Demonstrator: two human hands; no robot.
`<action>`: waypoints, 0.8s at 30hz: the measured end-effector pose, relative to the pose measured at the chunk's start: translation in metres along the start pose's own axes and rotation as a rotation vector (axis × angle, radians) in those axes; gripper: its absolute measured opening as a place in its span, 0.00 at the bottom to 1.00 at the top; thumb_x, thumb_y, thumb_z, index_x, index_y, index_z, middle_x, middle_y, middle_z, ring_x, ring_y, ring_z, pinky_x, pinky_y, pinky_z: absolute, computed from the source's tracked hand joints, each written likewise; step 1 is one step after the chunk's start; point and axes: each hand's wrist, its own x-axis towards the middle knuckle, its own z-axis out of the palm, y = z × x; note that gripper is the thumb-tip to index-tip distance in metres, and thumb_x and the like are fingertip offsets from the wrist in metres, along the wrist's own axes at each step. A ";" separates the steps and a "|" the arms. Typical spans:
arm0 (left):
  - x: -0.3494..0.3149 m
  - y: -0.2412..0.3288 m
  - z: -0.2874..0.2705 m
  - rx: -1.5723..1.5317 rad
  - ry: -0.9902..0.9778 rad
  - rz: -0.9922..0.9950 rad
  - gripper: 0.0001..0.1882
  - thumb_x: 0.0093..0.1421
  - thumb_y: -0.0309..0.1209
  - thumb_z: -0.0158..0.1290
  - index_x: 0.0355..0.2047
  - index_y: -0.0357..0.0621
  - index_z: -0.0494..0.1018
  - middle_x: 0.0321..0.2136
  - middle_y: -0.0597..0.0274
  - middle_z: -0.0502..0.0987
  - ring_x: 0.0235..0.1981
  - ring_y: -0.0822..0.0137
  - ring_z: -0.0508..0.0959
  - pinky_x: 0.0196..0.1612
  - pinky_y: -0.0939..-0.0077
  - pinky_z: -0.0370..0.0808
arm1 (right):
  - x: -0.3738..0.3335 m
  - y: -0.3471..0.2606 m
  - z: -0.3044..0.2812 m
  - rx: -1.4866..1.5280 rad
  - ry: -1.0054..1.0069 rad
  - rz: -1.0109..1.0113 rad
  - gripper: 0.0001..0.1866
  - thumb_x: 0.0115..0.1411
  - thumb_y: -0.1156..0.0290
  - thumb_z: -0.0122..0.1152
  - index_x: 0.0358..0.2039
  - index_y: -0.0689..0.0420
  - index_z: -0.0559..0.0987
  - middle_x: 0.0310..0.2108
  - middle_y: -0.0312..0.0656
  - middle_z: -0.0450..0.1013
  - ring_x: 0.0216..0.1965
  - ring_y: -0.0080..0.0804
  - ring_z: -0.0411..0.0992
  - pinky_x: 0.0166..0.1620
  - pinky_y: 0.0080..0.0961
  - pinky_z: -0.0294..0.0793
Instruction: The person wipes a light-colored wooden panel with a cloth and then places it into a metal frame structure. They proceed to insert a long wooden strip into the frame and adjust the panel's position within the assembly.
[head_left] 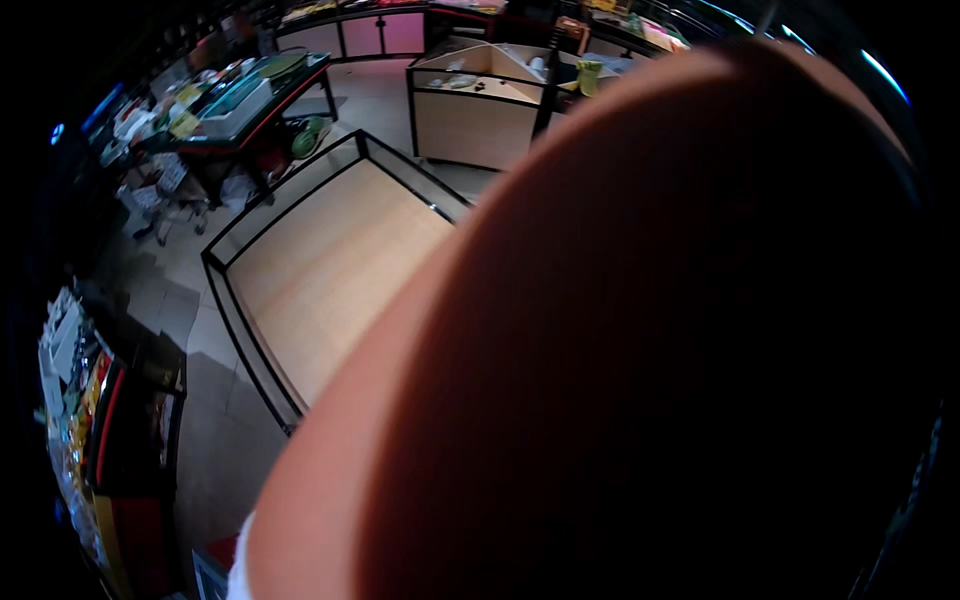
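A bare limb of mine, blurred and very close, fills most of the right half and the lower middle; it seems to be my right hand or arm (400, 390). Most of it is in deep shadow, and no separate fingers can be made out. Whether it holds anything is hidden. A bit of white cloth (240, 565) shows at its lower left edge. Beyond it stands a black-framed display case (330, 260) with a pale wooden panel inside, partly covered by the limb. My left hand is not seen.
At the back left, a dark table (290, 85) carries trays and heaped goods. A pale, black-edged counter (470, 125) stands farther back. Packed goods (75, 400) line a dark shelf unit at the left. Grey tiled floor (205, 350) runs between them.
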 end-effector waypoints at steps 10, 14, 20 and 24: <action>0.027 -0.001 0.004 -0.065 0.056 -0.091 0.20 0.60 0.41 0.55 0.51 0.50 0.76 0.43 0.59 0.81 0.46 0.56 0.79 0.51 0.53 0.71 | -0.021 0.007 -0.011 -0.037 -0.050 -0.034 0.06 0.63 0.74 0.58 0.39 0.62 0.75 0.31 0.41 0.74 0.29 0.29 0.72 0.33 0.28 0.72; 0.024 0.000 0.001 -0.083 0.103 -0.114 0.19 0.60 0.39 0.55 0.51 0.49 0.77 0.43 0.58 0.81 0.45 0.56 0.80 0.50 0.55 0.72 | -0.019 -0.001 0.007 -0.003 -0.117 -0.069 0.07 0.63 0.75 0.58 0.40 0.63 0.75 0.31 0.40 0.74 0.29 0.28 0.71 0.33 0.28 0.72; 0.033 -0.005 0.010 -0.158 0.104 0.011 0.19 0.61 0.37 0.55 0.51 0.47 0.77 0.43 0.57 0.81 0.44 0.57 0.80 0.48 0.58 0.74 | -0.022 0.012 -0.035 -0.038 0.004 0.011 0.08 0.64 0.75 0.58 0.41 0.64 0.76 0.31 0.38 0.74 0.29 0.25 0.70 0.33 0.26 0.72; 0.021 -0.017 0.025 -0.291 0.068 0.095 0.18 0.61 0.35 0.54 0.51 0.46 0.77 0.43 0.57 0.81 0.44 0.58 0.80 0.47 0.60 0.75 | -0.015 0.007 -0.029 0.017 0.040 0.059 0.08 0.64 0.75 0.59 0.42 0.64 0.76 0.31 0.37 0.74 0.29 0.24 0.70 0.33 0.25 0.72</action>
